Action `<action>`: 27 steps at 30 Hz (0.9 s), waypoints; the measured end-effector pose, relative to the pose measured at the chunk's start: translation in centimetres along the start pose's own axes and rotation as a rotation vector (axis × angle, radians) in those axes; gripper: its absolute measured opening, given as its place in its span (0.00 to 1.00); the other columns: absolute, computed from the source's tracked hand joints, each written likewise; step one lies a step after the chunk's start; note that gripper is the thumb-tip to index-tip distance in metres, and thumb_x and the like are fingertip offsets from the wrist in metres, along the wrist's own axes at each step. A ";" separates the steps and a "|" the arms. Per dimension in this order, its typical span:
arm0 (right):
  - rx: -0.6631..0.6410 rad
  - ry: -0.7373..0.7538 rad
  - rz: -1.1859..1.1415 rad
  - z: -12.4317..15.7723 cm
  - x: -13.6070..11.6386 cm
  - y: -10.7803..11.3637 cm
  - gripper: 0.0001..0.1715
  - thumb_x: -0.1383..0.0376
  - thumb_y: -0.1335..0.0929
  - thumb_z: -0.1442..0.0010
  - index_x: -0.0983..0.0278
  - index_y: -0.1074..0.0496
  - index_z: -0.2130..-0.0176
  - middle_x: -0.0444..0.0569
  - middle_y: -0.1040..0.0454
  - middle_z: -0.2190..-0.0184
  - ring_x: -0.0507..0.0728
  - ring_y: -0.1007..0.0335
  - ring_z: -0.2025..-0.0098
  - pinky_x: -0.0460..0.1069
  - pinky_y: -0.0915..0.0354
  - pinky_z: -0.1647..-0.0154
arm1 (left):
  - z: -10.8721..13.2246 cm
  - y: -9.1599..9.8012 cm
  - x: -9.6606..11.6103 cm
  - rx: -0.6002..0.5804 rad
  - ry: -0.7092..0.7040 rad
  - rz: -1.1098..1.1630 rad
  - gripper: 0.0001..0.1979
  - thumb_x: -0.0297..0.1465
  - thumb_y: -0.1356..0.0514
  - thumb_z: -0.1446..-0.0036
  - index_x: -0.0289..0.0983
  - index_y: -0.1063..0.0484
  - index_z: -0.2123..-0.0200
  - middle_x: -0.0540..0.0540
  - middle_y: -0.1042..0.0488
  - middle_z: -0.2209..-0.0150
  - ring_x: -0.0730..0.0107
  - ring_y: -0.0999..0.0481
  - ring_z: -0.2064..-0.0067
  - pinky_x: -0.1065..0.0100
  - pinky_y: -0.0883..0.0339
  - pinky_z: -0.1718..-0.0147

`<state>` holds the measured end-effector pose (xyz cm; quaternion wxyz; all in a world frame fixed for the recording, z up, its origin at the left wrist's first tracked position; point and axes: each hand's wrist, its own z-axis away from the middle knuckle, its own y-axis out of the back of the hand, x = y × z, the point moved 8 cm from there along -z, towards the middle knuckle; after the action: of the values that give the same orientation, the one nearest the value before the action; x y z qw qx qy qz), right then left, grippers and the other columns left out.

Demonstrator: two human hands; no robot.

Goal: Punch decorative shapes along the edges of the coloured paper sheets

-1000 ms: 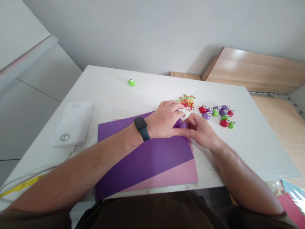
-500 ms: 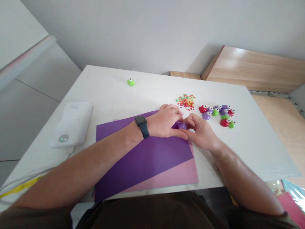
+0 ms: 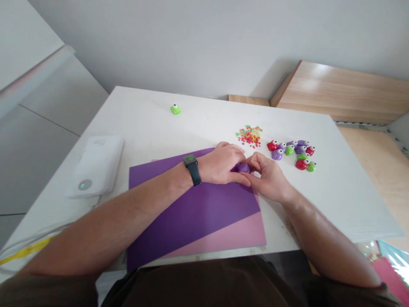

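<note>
Both my hands meet at the right edge of a purple sheet of paper [image 3: 191, 213], around a small purple craft punch [image 3: 243, 168]. My left hand [image 3: 222, 163], a dark watch on its wrist, has thumb and fingers around the punch from the left. From the right, my right hand [image 3: 270, 177] pinches at the punch and the paper edge with bent fingers. Fingers partly cover the punch, so how far the paper sits in it cannot be seen. Just beyond the hands is a pile of tiny coloured paper cut-outs [image 3: 251, 136].
Several red, purple and green punches [image 3: 302, 164] are grouped at right on the white table [image 3: 338, 200]. A green punch [image 3: 175, 109] stands alone at the back. Pink paper [image 3: 223, 234] lies under the purple sheet. A white device [image 3: 99, 166] with a cable sits at left.
Both hands stay around the purple punch, with only a very slight shift of the fingers. The watch screen has lit up green. Everything else on the table lies as before.
</note>
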<state>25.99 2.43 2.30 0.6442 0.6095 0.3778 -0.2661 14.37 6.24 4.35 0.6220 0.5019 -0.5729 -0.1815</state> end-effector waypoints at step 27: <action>0.021 0.041 0.025 -0.1 -0.2 0.6 0.23 0.63 0.27 0.37 0.57 0.47 0.69 0.40 0.39 0.72 0.53 0.46 0.69 0.51 0.46 0.67 | 1.6 2.5 -2.1 0.209 0.185 -0.105 0.42 0.57 0.26 0.51 0.37 0.25 0.41 0.33 0.28 0.36 0.43 0.29 0.34 0.45 0.40 0.33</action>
<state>26.36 2.57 2.86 0.6332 0.6260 0.3806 -0.2494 11.47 8.36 5.06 0.6063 0.6076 -0.5019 -0.1061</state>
